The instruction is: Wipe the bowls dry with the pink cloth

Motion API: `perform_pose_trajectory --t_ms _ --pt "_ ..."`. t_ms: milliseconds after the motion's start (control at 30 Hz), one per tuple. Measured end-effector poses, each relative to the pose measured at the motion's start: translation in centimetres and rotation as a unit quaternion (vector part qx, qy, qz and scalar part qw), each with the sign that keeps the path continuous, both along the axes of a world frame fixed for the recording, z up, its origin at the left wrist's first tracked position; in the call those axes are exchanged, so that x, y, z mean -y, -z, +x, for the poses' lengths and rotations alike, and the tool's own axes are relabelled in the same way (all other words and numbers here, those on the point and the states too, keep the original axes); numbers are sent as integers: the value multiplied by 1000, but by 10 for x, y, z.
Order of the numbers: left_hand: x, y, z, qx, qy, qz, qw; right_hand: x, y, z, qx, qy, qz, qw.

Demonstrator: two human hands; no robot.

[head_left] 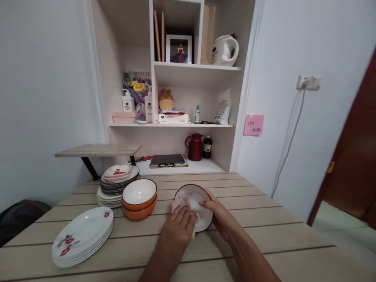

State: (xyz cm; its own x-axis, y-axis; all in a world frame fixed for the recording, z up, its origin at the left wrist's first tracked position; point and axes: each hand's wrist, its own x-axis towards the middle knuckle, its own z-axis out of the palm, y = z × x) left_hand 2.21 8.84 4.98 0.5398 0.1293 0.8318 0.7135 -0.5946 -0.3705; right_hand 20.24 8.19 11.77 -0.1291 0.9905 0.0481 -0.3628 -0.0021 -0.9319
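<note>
A white bowl with a dark rim (202, 223) is tilted toward me above the table. My right hand (219, 213) grips its right side, with the thumb over the rim and the fingers behind. Inside the bowl, my left hand (180, 225) presses a pale pinkish cloth (183, 199) against the surface, its fingers closed over the cloth. Left of the hands stand two stacked orange bowls (139, 201) with white insides. Oval white plates with red flowers (85, 231) are piled at the front left.
Behind the orange bowls rises a stack of dark-rimmed plates (113, 184) topped by small square dishes (118, 171). A raised wooden shelf (100, 150) overhangs the table's back left. On the white ledge behind are a laptop (167, 159), glasses (166, 165) and a red jug (194, 148).
</note>
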Motion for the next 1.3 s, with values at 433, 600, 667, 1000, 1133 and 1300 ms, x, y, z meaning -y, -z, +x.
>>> perform_pose_trajectory --t_ms 433,600,667,1000,1133,1300 --pt "5 0 -5 41 -45 -38 997 6 6 -24 -93 -52 83 991" --pt "6 -3 -6 50 -21 -46 997 8 12 -36 -59 5 79 995" --pt "7 -4 -4 33 -2 -55 998 5 16 -36 -49 41 69 996" --pt "2 3 -1 -39 1 -84 996 -8 8 -13 -3 33 57 998" --pt "1 4 -1 -32 -13 -65 997 -3 3 -4 18 10 42 999" --pt "3 3 -3 -25 -21 -10 999 1 4 -11 -32 14 21 999"
